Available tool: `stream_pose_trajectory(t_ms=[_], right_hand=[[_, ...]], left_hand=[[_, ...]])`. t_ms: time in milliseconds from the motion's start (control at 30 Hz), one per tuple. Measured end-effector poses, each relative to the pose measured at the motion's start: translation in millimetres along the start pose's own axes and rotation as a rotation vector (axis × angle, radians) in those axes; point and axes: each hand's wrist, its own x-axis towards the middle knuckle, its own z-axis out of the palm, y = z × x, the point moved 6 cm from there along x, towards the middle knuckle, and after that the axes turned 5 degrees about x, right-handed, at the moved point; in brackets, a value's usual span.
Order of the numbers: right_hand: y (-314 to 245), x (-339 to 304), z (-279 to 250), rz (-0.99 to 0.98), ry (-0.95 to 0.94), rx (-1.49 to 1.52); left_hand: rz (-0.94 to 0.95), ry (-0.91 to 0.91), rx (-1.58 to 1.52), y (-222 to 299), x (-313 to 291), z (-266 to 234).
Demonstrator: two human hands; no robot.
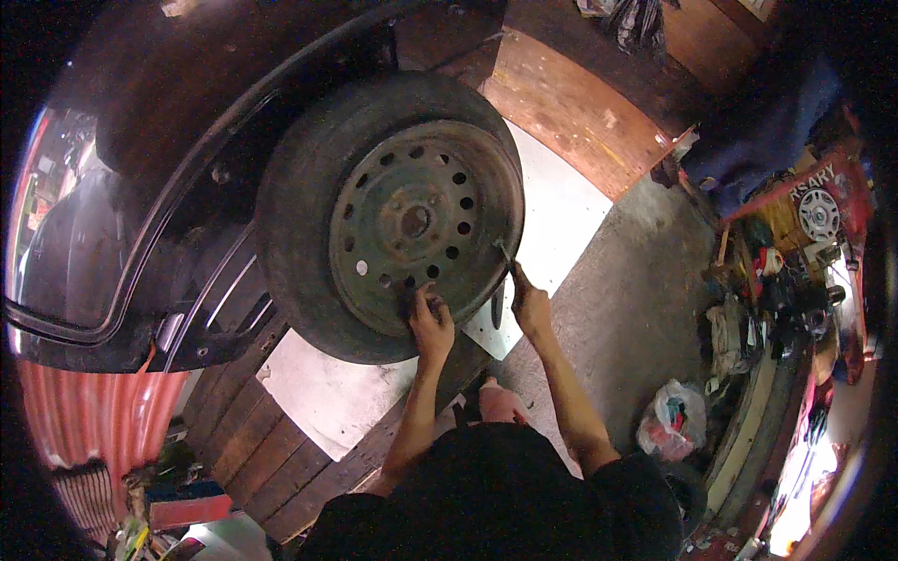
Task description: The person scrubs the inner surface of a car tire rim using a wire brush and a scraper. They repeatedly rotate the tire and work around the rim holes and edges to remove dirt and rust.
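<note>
A steel wheel [398,201] with a black tyre [290,215] stands in front of me beside a dark car body panel. Its rim is dull and grimy, with a ring of round holes. At the rim's lower part is my left hand [431,324], fingers curled together; whether something small is between them I cannot make out. My right hand [531,309], at the wheel's lower right edge, is closed round a thin metal hand tool [505,251]. The tool's tip is by the rim's right edge; its exact kind does not show.
Dark car bodywork [187,84] fills the upper left. White sheets [341,397] lie on wooden planks [253,458] under the wheel. A brown board [580,107] is at the far side. At the right are a plastic bag [672,421], clutter and a hubcap [819,215].
</note>
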Motion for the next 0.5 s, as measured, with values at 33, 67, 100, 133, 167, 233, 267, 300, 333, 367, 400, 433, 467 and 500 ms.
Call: stream_pose_trajectory(t_ms=[33, 67, 100, 133, 167, 233, 267, 300, 333, 367, 400, 433, 467, 500], right_hand=[[-6.1, 14.4, -6.2, 0.02, 0.012, -0.018], [-11.3, 29.5, -13.4, -0.03, 0.05, -0.024], [-14.2, 39.2, -17.8, -0.035, 0.046, -0.025], [-19.9, 47.1, -21.8, -0.042, 0.039, -0.026], [-23.1, 50.1, -24.7, -0.048, 0.032, -0.027], [-6.5, 35.1, -11.8, -0.007, 0.038, -0.032], [-5.9, 18.1, -5.8, -0.017, 0.05, -0.034], [-6.7, 3.2, -1.3, -0.027, 0.065, -0.033], [-6.8, -10.3, 5.8, -0.014, 0.017, -0.042], [-7.7, -19.3, 8.4, 0.003, -0.028, -0.056], [-8.8, -20.5, 8.7, 0.009, -0.03, 0.018], [-10.9, -16.9, 4.7, 0.0, 0.009, 0.01], [-12.7, -8.1, 1.0, -0.01, 0.049, 0.001], [-15.0, 0.8, -2.4, -0.02, 0.087, -0.007]], left_hand=[[-0.01, -0.012, -0.014, -2.5, -0.5, 0.0], [-0.017, -0.025, -0.034, -2.4, 0.0, 2.0], [0.007, -0.024, -0.02, -0.7, 0.4, 2.7], [0.028, -0.021, -0.003, 0.4, 1.0, 2.3], [0.05, -0.018, 0.013, 1.9, 1.2, 2.7], [0.065, 0.011, 0.029, 1.9, 0.0, 3.0], [0.073, 0.028, 0.04, 1.7, 0.3, 2.0], [0.066, 0.029, 0.035, 2.6, 1.5, 0.3], [0.06, 0.03, 0.033, 4.7, 2.1, -2.7], [0.053, 0.026, 0.024, 5.6, 1.3, -3.2], [0.067, 0.018, 0.018, 4.9, 2.0, -3.4], [0.08, 0.006, 0.007, 4.9, 2.2, -1.8], [0.093, -0.006, -0.003, 5.2, 2.1, 0.1], [0.094, -0.008, -0.009, 5.1, 1.5, 1.9]])
